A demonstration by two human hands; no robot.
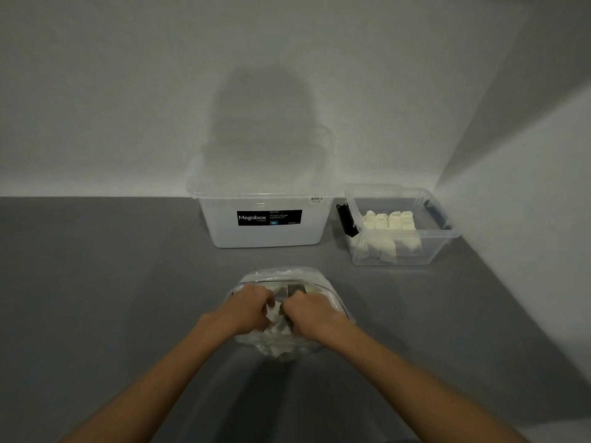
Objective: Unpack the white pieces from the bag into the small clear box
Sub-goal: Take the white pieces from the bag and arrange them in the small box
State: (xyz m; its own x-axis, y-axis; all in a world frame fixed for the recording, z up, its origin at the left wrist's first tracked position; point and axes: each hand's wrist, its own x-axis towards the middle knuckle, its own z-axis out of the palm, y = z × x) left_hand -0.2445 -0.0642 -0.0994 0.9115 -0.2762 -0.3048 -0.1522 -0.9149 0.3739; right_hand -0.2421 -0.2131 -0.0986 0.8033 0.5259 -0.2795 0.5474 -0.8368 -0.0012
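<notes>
A clear plastic bag (281, 276) lies on the grey surface in front of me, with white pieces (277, 318) showing inside it. Both hands reach into its mouth. My left hand (248, 310) has its fingers curled round white pieces at the left of the opening. My right hand (308, 316) grips white pieces at the right, its knuckles almost meeting the left hand. The small clear box (446, 233) stands at the far right and holds several white pieces (388, 220) in a row.
A large translucent tub (224, 219) with a black Megabox label stands against the back wall, left of the small box. A white wall (527, 187) closes in the right side. The grey surface (112, 282) stretches out to the left.
</notes>
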